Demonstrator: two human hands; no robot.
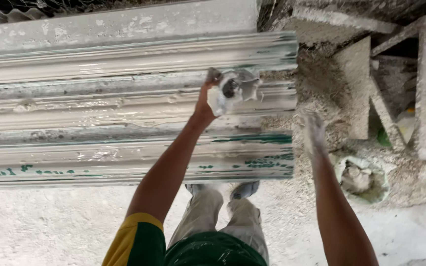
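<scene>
Head view: my left hand [208,101] has its fingers clamped on a plaster-soaked rag [232,88], pressed against the long white mould [124,113]. Right hand [314,130] hangs open beside the mould's end.

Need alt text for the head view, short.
Seen from above, a person's left hand presses a plaster-caked rag onto a long, wet, ridged white mould. The right hand, white with plaster, hangs open off the mould's end, above a bucket.
</scene>
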